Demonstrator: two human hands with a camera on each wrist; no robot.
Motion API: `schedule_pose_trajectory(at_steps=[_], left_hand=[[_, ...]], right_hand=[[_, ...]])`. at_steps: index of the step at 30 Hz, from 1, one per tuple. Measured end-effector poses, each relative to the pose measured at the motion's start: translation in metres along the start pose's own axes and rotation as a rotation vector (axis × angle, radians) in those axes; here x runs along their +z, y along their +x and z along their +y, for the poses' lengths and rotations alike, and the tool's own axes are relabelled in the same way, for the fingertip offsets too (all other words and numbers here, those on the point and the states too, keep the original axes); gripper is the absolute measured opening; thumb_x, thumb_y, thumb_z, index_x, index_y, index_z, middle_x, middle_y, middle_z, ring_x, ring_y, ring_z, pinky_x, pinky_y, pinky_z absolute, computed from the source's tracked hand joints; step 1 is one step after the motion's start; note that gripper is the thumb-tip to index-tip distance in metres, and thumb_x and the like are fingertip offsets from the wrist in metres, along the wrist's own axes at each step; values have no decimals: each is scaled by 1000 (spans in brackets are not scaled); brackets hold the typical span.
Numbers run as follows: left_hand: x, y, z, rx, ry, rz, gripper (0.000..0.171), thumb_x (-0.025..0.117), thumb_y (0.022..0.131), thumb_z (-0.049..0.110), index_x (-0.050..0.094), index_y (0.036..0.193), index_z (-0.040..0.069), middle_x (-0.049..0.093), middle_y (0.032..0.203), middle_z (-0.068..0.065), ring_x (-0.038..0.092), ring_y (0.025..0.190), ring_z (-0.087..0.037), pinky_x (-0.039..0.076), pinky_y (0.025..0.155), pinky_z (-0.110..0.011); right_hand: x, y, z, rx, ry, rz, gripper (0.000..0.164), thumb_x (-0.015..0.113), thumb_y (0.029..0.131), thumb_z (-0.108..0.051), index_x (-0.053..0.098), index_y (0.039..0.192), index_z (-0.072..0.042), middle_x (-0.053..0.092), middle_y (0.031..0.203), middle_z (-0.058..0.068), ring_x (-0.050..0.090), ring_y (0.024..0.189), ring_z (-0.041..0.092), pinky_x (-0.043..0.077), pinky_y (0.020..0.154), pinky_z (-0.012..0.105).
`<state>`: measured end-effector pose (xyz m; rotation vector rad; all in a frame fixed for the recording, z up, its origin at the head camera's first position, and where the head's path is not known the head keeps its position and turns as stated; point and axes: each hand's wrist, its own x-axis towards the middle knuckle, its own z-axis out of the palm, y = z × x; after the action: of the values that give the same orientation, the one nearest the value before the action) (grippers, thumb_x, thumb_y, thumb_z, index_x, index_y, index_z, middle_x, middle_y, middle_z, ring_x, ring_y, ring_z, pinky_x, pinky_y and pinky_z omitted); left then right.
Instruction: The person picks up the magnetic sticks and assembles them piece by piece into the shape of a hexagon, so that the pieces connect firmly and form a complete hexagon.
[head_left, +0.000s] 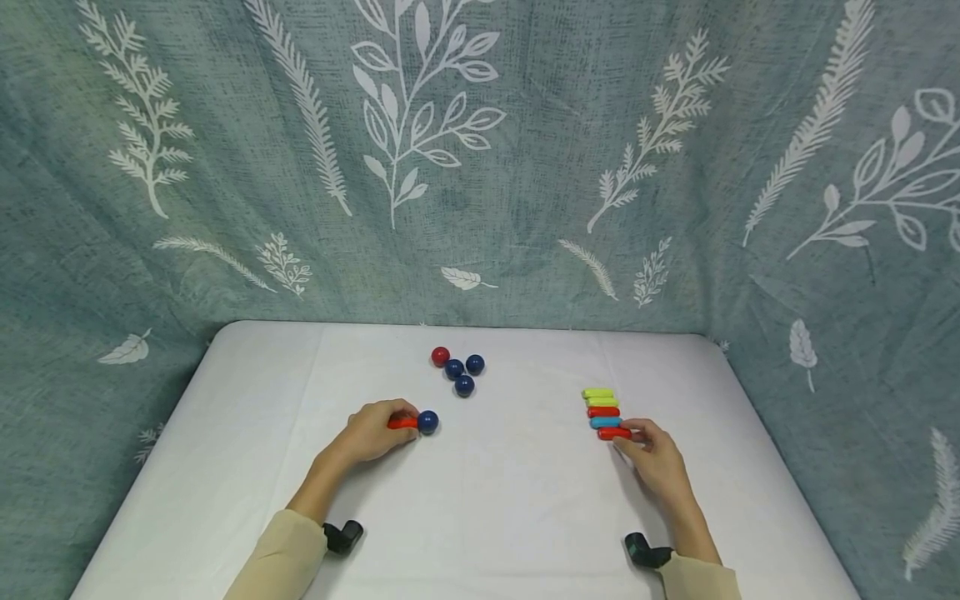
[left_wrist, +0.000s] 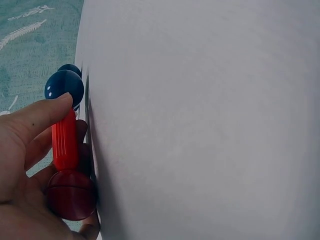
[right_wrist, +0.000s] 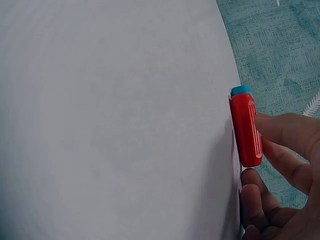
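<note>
My left hand (head_left: pixel 372 430) grips a red ribbed stick (left_wrist: pixel 65 142) between thumb and curled fingers. A blue ball (head_left: pixel 428 422) sits on the stick's far end and a dark red ball (left_wrist: pixel 71 195) on its near end, within the palm. In the right wrist view, thumb and fingers of my right hand (head_left: pixel 657 461) are at the side and end of another red stick (right_wrist: pixel 246 130). It is the nearest in a row of short sticks; a blue stick (head_left: pixel 605 422) lies just behind it.
Farther back in that row lie another red stick (head_left: pixel 603 412) and two yellow-green sticks (head_left: pixel 598 393). Toward the back middle of the white table (head_left: pixel 510 500) a red ball (head_left: pixel 440 357) and three blue balls (head_left: pixel 464 385) are grouped. A patterned green cloth (head_left: pixel 525 167) hangs behind.
</note>
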<state>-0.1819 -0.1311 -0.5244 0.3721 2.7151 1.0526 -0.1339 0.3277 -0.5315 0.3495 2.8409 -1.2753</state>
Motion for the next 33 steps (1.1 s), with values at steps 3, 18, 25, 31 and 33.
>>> schedule_pose_trajectory(at_steps=[3, 18, 25, 31, 33], left_hand=[[1, 0, 0, 1, 2, 0, 23, 77, 89, 25, 72, 110, 22, 66, 101, 4, 56, 89, -17, 41, 80, -47], [1, 1, -1, -13, -3, -1, 23, 78, 88, 26, 72, 110, 22, 67, 104, 3, 57, 91, -17, 41, 82, -49], [0, 0, 0, -15, -9, -17, 24, 77, 89, 27, 72, 111, 23, 67, 104, 5, 56, 91, -15, 40, 83, -48], [0, 1, -1, -13, -7, -6, 24, 77, 89, 27, 72, 111, 23, 67, 102, 6, 56, 89, -15, 40, 82, -47], [-1, 0, -1, -17, -7, -4, 24, 77, 89, 27, 72, 111, 23, 67, 102, 5, 56, 89, -16, 41, 81, -47]], right_hand=[[1, 0, 1, -5, -17, -2, 38, 69, 95, -21, 60, 126, -2, 60, 118, 24, 54, 94, 32, 45, 71, 33], [0, -2, 4, -28, -76, -30, 34, 71, 93, -20, 65, 120, -1, 63, 106, 15, 56, 90, 27, 45, 72, 34], [2, -6, -1, -45, -70, -46, 29, 73, 92, -19, 70, 117, -5, 63, 100, 9, 53, 84, 23, 43, 67, 32], [12, -9, -17, -93, -4, -86, 29, 74, 92, -22, 70, 118, -8, 63, 103, 8, 55, 86, 22, 45, 68, 30], [18, -9, -24, -106, 20, -96, 28, 75, 92, -21, 70, 116, -8, 63, 101, 7, 55, 82, 21, 44, 66, 28]])
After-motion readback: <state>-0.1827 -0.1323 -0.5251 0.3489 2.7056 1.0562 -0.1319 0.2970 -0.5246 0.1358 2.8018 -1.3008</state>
